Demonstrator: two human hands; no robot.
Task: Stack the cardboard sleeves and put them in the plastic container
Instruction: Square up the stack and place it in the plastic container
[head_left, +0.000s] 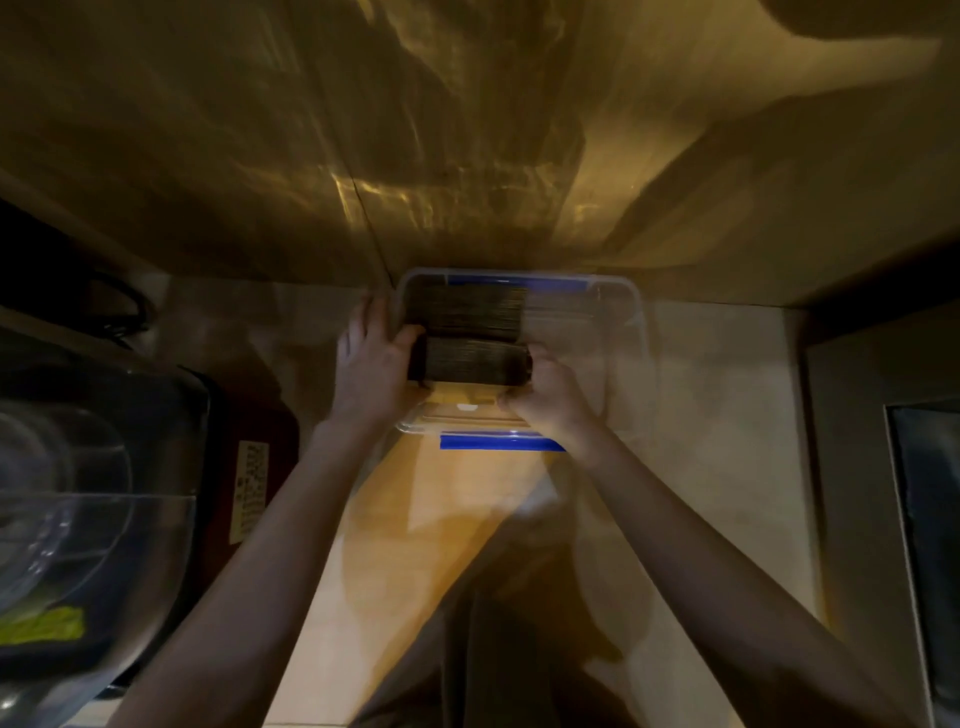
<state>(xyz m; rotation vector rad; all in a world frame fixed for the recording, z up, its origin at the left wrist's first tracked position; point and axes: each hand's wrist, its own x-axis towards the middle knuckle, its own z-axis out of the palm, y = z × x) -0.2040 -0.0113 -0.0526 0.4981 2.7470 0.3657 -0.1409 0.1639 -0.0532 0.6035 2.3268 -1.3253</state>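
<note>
At the far left sits a clear glass bowl (67, 499) on a dark appliance, well apart from the work. Next comes the left hand (371, 364), its grip closed on the left end of a dark stack of cardboard sleeves (475, 359), thumb over the top edge. The stack hangs just over the near half of the clear plastic container (636, 317), and a second stack (467, 307) already lies in the far half, against the far wall. The right hand (548, 397) clamps the stack's right end in the same way, so the sleeves are squeezed between the two palms.

To do this step well, I judge the stack should go down level, both ends together, snug beside the seated one (squeezed too lightly, the middle sleeves could slip and fan out). Fingers should let go only once the bottom edge rests on the container floor.

The container, with its blue clips (501, 443), stands on a pale table (727, 415) against a wall in dim, yellowish light; the frame is somewhat blurred. At the right edge, a dark box-like thing I cannot identify.
</note>
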